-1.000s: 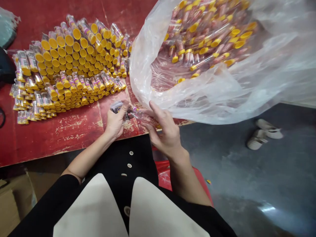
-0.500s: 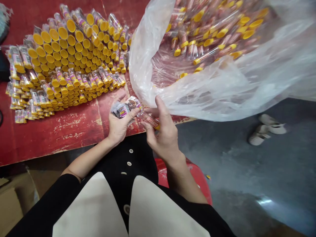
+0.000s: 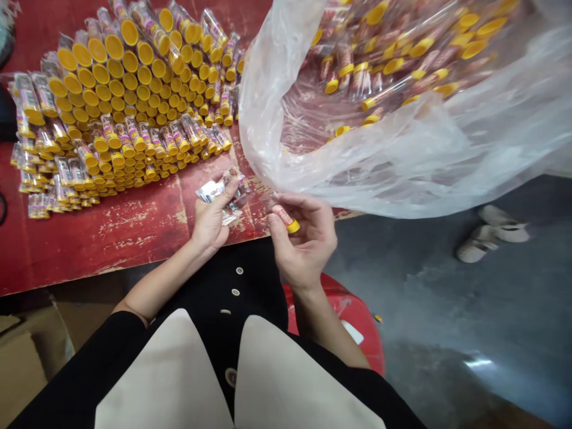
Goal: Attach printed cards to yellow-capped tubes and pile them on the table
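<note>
The left hand (image 3: 209,221) is half closed with the palm up, and its thumb presses a small bundle of printed foil packets (image 3: 223,194) against the fingers. The right hand (image 3: 308,241) is curled, with the thumb and fingers pinching one clear plastic tube (image 3: 282,215) that has a yellow cap (image 3: 293,227). The capped end points right and down. This tube is held near the front edge of a red wooden table (image 3: 134,241) with worn paint, and a narrow gap separates it from the foil packets. Beyond the left hand, a large stack of similar tubes (image 3: 125,101) lies on the table, laid in rows on their sides with most yellow caps facing the person. A clear plastic bag (image 3: 379,173) lies just beyond the right hand, partly over the table and partly past its edge, and it holds many more capped tubes (image 3: 384,65). Below the hands are the person's black garment (image 3: 232,280), with round buttons and cream panels, and a red plastic object (image 3: 348,316). A pair of pale slippers (image 3: 489,233) rests on the grey floor (image 3: 451,316) to the right. A cardboard box (image 3: 27,363) stands at the lower left.
</note>
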The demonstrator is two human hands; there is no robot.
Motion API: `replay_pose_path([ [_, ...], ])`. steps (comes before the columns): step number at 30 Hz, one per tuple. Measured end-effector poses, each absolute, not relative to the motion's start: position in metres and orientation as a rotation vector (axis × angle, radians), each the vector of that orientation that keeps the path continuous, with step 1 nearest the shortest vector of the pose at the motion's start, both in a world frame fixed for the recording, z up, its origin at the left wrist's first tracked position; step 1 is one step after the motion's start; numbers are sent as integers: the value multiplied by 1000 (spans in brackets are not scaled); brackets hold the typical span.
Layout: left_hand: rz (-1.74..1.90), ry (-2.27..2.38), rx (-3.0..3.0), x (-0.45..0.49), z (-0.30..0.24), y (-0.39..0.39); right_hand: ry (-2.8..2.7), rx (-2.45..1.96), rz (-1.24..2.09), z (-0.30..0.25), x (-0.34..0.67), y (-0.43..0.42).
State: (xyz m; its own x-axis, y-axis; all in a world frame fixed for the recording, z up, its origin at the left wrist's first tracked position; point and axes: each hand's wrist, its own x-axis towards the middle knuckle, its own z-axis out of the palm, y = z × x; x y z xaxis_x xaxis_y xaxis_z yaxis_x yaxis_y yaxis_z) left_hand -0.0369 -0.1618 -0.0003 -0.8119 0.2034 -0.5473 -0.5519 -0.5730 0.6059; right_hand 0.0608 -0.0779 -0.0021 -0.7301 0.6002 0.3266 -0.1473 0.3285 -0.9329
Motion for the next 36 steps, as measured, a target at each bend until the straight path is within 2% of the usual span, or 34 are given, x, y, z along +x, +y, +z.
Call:
replay_pose_path([
  [6, 2409, 1093, -494, -32, -1, -165, -2088, -98, 1112, -1, 59, -69],
  [11, 2361, 1146, -430, -25, 3, -167, -2167, -35, 844, -2, 60, -64],
  [17, 2369, 1129, -448, -24, 6, -168, -2170, -43, 906, -12, 65, -75],
  [23, 2387, 1092, -442, -25, 6, -168, -1974, -110, 1134, -21, 67, -77],
  [26, 2367, 1116, -411, -19, 6, -167, -1953, -147, 1098, -25, 65, -76],
  [30, 2354, 1157, -397, -14, 4, -167, -2007, -111, 953, -26, 66, -77],
  [36, 2396, 1116, -356, -15, 7, -174, -2210, 58, 1170, -18, 73, -76],
])
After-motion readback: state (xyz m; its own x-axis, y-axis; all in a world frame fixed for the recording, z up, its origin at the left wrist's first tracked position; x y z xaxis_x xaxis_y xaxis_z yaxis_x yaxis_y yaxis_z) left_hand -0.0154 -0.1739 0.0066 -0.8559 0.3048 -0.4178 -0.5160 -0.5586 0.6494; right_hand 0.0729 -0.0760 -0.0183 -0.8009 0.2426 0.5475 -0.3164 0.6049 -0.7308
